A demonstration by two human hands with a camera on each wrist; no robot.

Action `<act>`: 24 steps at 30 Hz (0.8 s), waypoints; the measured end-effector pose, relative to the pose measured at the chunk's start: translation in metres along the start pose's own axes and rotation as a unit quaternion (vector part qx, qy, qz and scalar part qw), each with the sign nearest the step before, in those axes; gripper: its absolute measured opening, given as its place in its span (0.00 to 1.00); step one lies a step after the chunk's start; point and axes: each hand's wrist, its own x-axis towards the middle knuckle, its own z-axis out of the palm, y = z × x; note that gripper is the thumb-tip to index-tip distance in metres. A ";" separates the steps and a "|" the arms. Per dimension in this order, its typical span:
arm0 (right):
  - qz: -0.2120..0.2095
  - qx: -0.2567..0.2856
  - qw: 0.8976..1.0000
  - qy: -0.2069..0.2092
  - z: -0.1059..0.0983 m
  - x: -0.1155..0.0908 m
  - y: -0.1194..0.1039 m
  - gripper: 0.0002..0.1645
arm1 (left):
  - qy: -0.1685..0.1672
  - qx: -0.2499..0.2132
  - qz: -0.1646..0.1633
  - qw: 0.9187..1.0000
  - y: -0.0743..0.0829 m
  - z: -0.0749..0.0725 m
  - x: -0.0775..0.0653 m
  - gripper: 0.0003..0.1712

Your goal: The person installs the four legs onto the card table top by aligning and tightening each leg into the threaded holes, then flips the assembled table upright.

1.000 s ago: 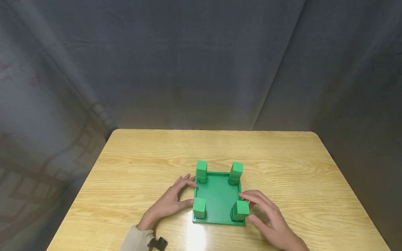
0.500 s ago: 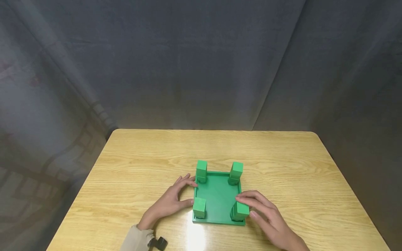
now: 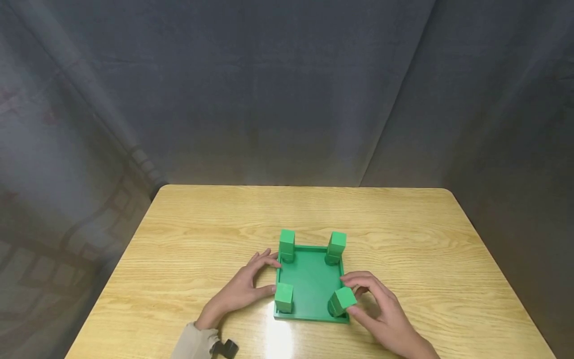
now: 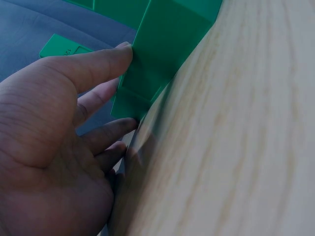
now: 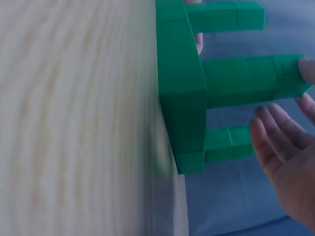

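Observation:
A green square base [image 3: 310, 285] with low walls lies on the table, an upright green post standing at each corner. My left hand [image 3: 244, 289] holds the base's left edge: the index fingertip reaches over the rim and the thumb sits beside the near-left post [image 3: 284, 296]. In the left wrist view, the fingertips are right at the green side wall [image 4: 162, 54]. My right hand [image 3: 387, 314] pinches the top of the near-right post [image 3: 344, 300] between thumb and fingers. That post is twisted relative to the others. In the right wrist view, its segmented side [image 5: 246, 81] shows.
The far-left post [image 3: 287, 244] and far-right post [image 3: 336, 247] rise at the back of the base. A wood-grain table [image 3: 215, 219] lies beneath, and a dark grey curtain [image 3: 269, 99] hangs behind it. A black strap [image 3: 225, 348] is around the left wrist.
The right-hand fingers have moved over the near-right post and closed on its top, which has turned from square to angled and leans slightly. The left hand has stayed put.

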 end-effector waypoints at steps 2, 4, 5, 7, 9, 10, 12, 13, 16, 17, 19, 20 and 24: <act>0.014 -0.013 1.000 0.010 0.001 0.000 -0.002 0.28 | 0.001 0.001 0.001 1.000 0.000 0.000 0.000 0.27; 0.031 -0.029 0.999 0.019 0.002 0.001 -0.006 0.30 | 0.001 0.000 0.000 1.000 0.001 0.000 0.000 0.27; 0.041 -0.037 0.998 0.022 0.002 0.001 -0.008 0.31 | 0.001 0.000 0.000 1.000 0.001 0.000 0.000 0.27; 0.057 -0.050 0.997 0.027 0.003 0.002 -0.011 0.34 | 0.001 -0.002 -0.001 1.000 0.001 0.000 0.000 0.27; 0.067 -0.060 0.995 0.031 0.004 0.002 -0.014 0.36 | 0.000 -0.003 -0.001 1.000 0.001 0.000 0.000 0.28; 0.073 -0.062 0.995 0.032 0.004 0.002 -0.016 0.37 | 0.000 -0.004 -0.002 1.000 0.001 0.001 0.000 0.28; 0.075 -0.067 0.994 0.038 0.005 0.002 -0.018 0.37 | -0.001 -0.005 -0.001 1.000 0.001 0.001 0.001 0.28; 0.076 -0.070 0.994 0.042 0.006 0.002 -0.019 0.37 | -0.001 -0.006 -0.001 1.000 0.000 0.001 0.001 0.28; 0.077 -0.076 0.993 0.051 0.008 0.003 -0.022 0.37 | -0.001 -0.007 0.000 1.000 0.000 0.001 0.001 0.28; 0.077 -0.079 0.992 0.054 0.008 0.003 -0.022 0.37 | -0.001 -0.007 0.001 1.000 0.000 0.001 0.001 0.28; 0.077 -0.083 0.992 0.058 0.009 0.003 -0.023 0.36 | -0.001 -0.006 0.002 1.000 0.000 0.001 0.001 0.28; 0.076 -0.083 0.992 0.060 0.009 0.003 -0.023 0.35 | -0.001 -0.006 0.003 1.000 0.000 0.001 0.001 0.28; 0.067 -0.080 0.992 0.070 0.010 0.002 -0.023 0.30 | 0.002 -0.003 0.006 1.000 0.000 0.001 0.001 0.27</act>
